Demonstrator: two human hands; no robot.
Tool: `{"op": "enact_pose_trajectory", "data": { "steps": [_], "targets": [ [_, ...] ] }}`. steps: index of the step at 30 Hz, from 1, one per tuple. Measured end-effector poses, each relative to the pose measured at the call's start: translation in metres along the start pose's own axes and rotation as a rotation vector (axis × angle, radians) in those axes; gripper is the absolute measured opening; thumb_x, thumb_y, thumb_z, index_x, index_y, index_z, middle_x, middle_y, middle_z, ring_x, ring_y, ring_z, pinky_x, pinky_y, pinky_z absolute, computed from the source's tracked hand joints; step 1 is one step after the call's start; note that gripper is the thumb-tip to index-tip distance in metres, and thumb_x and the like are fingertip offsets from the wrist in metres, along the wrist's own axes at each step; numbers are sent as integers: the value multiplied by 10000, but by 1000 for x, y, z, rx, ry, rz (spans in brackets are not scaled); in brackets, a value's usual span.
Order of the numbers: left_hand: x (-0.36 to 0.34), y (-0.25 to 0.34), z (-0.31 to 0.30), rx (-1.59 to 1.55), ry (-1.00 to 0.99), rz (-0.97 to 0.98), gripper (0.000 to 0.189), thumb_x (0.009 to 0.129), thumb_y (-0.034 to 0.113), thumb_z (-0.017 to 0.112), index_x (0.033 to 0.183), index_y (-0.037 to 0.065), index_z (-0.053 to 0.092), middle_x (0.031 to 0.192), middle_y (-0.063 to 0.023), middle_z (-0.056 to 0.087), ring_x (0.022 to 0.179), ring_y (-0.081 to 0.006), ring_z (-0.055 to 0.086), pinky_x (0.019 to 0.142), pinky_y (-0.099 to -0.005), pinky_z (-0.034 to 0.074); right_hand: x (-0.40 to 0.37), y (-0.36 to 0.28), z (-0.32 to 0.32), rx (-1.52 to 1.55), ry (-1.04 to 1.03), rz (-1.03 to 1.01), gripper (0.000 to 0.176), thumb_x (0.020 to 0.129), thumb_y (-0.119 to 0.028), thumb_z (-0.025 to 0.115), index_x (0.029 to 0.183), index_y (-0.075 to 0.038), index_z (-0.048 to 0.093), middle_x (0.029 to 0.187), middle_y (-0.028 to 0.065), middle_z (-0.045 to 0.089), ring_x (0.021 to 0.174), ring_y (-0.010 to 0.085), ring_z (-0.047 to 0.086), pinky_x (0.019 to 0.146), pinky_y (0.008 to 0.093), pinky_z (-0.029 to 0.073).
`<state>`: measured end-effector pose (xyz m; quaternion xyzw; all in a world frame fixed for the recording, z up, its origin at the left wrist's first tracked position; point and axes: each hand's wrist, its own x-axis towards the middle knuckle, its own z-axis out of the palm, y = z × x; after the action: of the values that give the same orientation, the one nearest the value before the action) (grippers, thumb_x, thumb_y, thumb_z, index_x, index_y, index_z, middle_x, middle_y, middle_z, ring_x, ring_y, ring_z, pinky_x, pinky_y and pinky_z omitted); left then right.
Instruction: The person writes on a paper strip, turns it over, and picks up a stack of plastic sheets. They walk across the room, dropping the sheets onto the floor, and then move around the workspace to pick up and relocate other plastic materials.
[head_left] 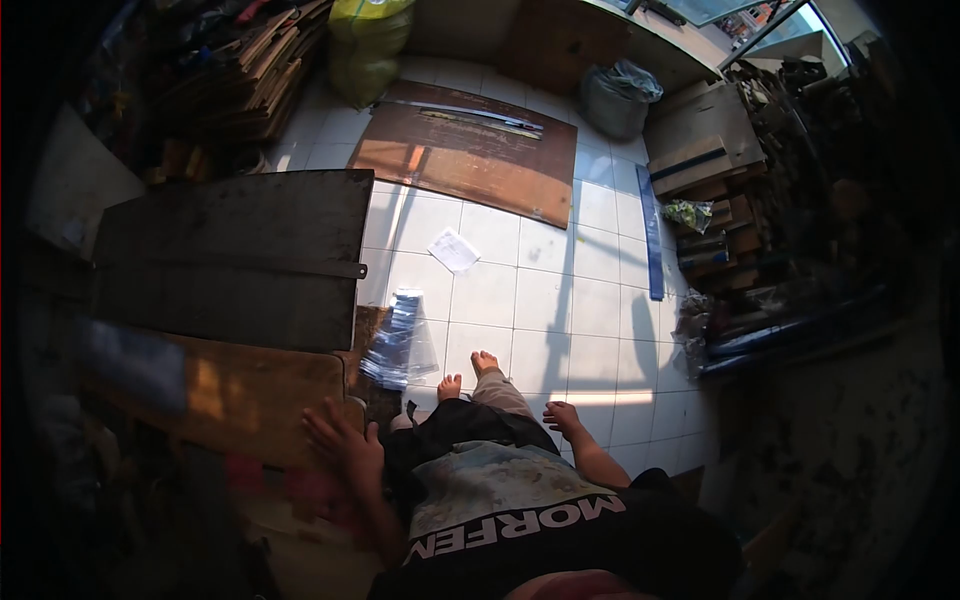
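1. My left hand, its fingers spread, lay back-up over the near right end of a brown, flat wooden worktop, which stood in patchy sunlight at my left side

2. My right hand hung beside my right thigh with its fingers loosely curled; whether they pinched anything, I could not tell

3. Just beyond the worktop stretched a broad, dark, flat panel, crossed by a long, thin metal strip whose rounded end jutted past the panel's right edge

4. Near my bare feet, crumpled clear, bluish plastic sheeting lay by the white square-tiled floor

5. Farther out, a white sheet of paper lay on the tiles, and beyond it a large reddish-brown rectangular board bore long, shiny strips

6. A long, narrow blue strip lay along the floor's right side, while a bulging grey sack and a yellow sack flanked the board's far end
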<state>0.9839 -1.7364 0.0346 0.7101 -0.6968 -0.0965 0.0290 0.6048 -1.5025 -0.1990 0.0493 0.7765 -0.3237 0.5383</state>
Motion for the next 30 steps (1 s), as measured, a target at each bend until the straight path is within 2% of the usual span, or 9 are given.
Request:
{"op": "enact_pose_trajectory", "data": {
  "steps": [2,4,7,14,16,23,25,29,30],
  "targets": [
    [-1,2,0,32,26,13,941,709,331,711,1425,119,137,1457,-249,45,1346,-421,78,1060,-552,156,0,3,0,5,8,15,285,867,-304,537,1061,-96,557,838,47,623,679,167,609,580,332,457],
    [-2,2,2,38,35,18,942,709,331,711,1425,118,136,1456,-251,44,1346,-422,78,1060,-555,154,2,7,0,7,-34,21,312,866,-323,541,1072,-89,544,893,66,613,759,196,608,648,358,469],
    [-2,2,5,38,46,24,946,707,329,713,1425,120,133,1455,-252,41,1347,-421,74,1060,-557,149,6,12,3,16,-19,31,298,867,-305,536,1070,-88,554,846,51,623,708,174,610,597,344,458],
    [-2,1,5,7,42,24,962,698,321,722,1428,135,124,1459,-246,16,1352,-417,46,1059,-563,139,11,16,5,0,-28,15,309,866,-303,534,1080,-82,551,849,55,622,699,172,610,592,341,458],
    [-2,0,7,2,46,25,962,697,321,723,1428,137,125,1459,-245,15,1352,-416,44,1059,-564,139,12,14,4,5,-53,22,301,866,-311,543,1073,-92,541,889,68,610,760,197,606,654,367,464],
    [-2,0,8,3,59,25,970,688,319,730,1428,141,128,1461,-241,14,1353,-414,44,1058,-565,142,14,10,9,-4,-46,22,305,865,-311,547,1082,-98,544,894,69,610,769,202,607,663,369,466],
    [-2,1,7,2,50,16,971,688,319,729,1428,140,127,1461,-242,15,1353,-415,46,1059,-564,142,15,12,11,-19,-21,5,286,861,-303,542,1047,-88,562,843,47,625,687,169,614,573,330,463],
    [-1,1,8,12,46,8,972,688,319,729,1428,136,125,1460,-245,19,1351,-417,51,1060,-562,143,15,13,8,-29,-36,15,286,861,-307,543,1046,-90,561,845,48,625,698,172,615,576,336,463],
    [-1,0,8,13,46,8,972,688,319,729,1428,136,125,1460,-245,19,1351,-417,51,1060,-562,143,14,12,6,-47,-51,22,296,862,-312,548,1062,-94,557,867,56,616,739,189,612,622,351,464]
  ]
}}
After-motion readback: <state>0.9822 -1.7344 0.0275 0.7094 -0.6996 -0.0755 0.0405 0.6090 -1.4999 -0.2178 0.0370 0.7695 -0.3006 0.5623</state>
